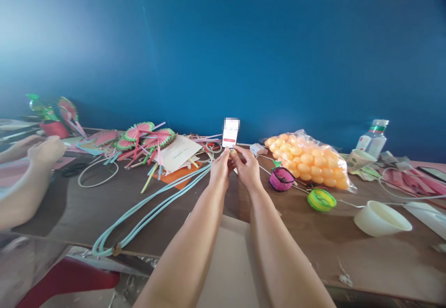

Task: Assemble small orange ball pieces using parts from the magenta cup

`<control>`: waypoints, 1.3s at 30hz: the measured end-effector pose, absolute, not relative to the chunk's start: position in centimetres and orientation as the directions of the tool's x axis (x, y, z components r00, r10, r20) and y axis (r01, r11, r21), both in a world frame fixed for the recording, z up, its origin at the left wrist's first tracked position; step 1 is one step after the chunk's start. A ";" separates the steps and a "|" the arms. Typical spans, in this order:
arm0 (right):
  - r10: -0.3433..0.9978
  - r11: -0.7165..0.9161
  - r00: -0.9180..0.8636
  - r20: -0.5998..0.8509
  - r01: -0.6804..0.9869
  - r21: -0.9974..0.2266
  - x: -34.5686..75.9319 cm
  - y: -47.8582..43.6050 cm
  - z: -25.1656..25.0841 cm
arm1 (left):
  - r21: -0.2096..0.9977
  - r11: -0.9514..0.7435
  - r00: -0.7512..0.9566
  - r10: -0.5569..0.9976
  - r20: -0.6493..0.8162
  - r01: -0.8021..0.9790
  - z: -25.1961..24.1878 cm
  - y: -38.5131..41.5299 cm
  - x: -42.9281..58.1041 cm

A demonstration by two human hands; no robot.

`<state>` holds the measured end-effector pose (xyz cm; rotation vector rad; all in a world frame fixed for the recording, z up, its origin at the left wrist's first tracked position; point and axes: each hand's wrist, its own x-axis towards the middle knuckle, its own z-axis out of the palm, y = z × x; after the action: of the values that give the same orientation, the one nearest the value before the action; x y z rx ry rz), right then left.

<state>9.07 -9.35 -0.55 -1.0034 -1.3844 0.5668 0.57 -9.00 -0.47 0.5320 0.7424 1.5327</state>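
I see the left hand (219, 171) and the right hand (246, 166) close together over the brown table (299, 257), with fingers bent in and tips almost meeting. Between them they pinch a shiny gold bit (232, 152), just in front of the phone (230, 136), which leans upright. The bit is tiny and partly hidden by fingers, so I cannot tell its full shape.

Beside the left hand, smooth pale blue cords (153, 201) run out in a long bent loop; I cannot tell if it touches them. Past the cords I see flat white paper (180, 152) on an orange sheet (174, 178), and pink and green fans (139, 133) with folded, frilly edges.

Near the right hand sits a round pink pouch (281, 179), soft-looking and dark inside. Behind it, a crinkly clear bag (336, 152) bulges with smooth orange balls (306, 159) (they look like little eggs). Farther right are a yellow-green bowl (321, 199) and a wide cream cup (383, 219). Far left, another person's hands (47, 150) are blurry to me
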 end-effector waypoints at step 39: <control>0.854 0.488 0.094 0.511 0.194 -0.851 8.9 -8.9 -1.2 | 0.686 0.009 -0.095 0.989 -0.114 -0.728 -0.2 -9.2 0.4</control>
<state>8.94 -8.85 -1.21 -0.9860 -1.4241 0.6317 0.38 -9.23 -0.18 0.4801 0.7087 1.5326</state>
